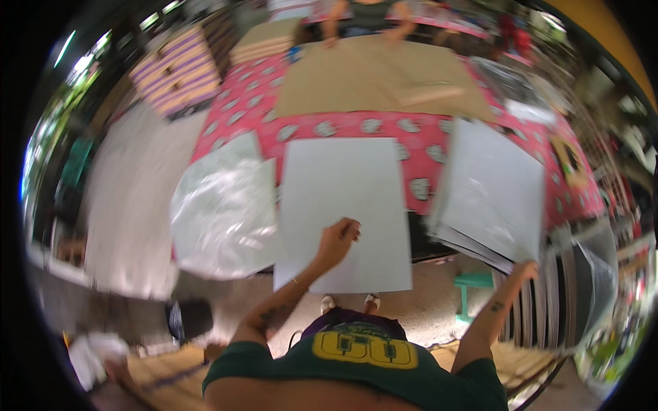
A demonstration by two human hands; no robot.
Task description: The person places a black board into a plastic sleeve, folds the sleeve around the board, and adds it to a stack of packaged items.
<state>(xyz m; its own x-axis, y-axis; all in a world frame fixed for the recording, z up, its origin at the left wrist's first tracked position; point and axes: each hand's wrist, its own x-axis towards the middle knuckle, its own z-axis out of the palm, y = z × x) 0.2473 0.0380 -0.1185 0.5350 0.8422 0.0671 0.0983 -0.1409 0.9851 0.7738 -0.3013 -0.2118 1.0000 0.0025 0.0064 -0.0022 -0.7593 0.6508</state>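
My left hand (pixel 339 237) hovers over a large white sheet (pixel 343 185) with its fingers curled in, and nothing shows between them. The sheet lies flat at the middle of the table, its near end sticking out past the edge. At the right, my right hand (pixel 526 270) grips the near right corner of a stack of white sheets (pixel 495 188). This stack has a slight shine on top, and dark layers show along its near edge. Left of the middle sheet lies a crumpled clear plastic sheet (pixel 223 212).
A pink patterned cloth (pixel 349 128) covers the table. Across it, a person (pixel 370 17) has both hands by a large brown board (pixel 329 82). Purple-striped stacks (pixel 177 72) stand at the far left, and upright grey boards (pixel 548 301) at the near right beside a green stool (pixel 473 281).
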